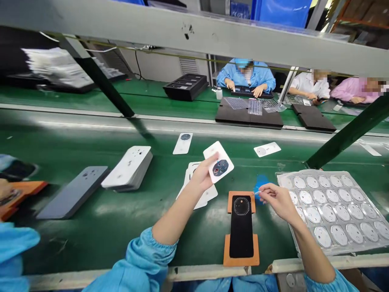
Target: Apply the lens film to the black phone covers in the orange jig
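Note:
My left hand (204, 173) grips a white phone back cover (219, 156) with a dark round camera plate, raised above the belt. Below it lie more white covers (208, 194), partly hidden by my hand and forearm. My right hand (275, 198) is closed in a pinch on a small, thin, pale piece too small to name. Just behind those fingers is a blue film patch (260, 184). Between my forearms, a black phone-shaped panel (242, 233) with a round camera outline rests in an orange fixture (227, 261).
A clear tray (306, 174) of round discs sits right. White covers stand stacked (129, 162) at left beside a stack of grey covers (75, 194). Single covers (182, 143) (267, 149) lie farther back. A neighbour's blue sleeve (15, 247) is left; green posts (103, 87) and an overhead beam (194, 34) cross ahead.

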The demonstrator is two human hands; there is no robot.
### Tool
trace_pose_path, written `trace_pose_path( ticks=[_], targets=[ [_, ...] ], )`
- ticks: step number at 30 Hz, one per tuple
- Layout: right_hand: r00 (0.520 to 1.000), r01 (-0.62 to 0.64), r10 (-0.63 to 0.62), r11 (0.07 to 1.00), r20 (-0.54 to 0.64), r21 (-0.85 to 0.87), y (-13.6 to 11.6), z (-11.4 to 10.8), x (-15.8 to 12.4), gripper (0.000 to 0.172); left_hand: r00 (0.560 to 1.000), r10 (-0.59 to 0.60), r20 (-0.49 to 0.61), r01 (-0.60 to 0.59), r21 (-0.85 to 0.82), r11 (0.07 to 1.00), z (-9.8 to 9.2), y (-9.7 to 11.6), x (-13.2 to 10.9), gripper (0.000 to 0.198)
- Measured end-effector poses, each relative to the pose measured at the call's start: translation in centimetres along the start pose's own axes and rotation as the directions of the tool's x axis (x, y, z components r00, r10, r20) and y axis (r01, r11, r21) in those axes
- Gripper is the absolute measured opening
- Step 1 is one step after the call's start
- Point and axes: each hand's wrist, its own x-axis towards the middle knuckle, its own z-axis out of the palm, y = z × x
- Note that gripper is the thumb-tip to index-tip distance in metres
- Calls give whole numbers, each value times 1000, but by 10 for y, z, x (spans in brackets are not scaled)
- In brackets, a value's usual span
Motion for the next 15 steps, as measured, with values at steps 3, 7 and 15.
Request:
trace_pose_path(
  ticks=[3,7,15],
  targets=[
    [989,-127,131,990,69,-65,-1,30,2,28,989,-109,100,113,-37,993,9,-2,-11,25],
    [967,-205,225,966,123,-155,5,50,12,33,987,17,159,-12,-34,999,17,-2,-18,30],
    [988,-77,129,885,84,-459,-2,56,23,22,956,60,286,-98,122,988,21,9,-25,26]
  ],
)
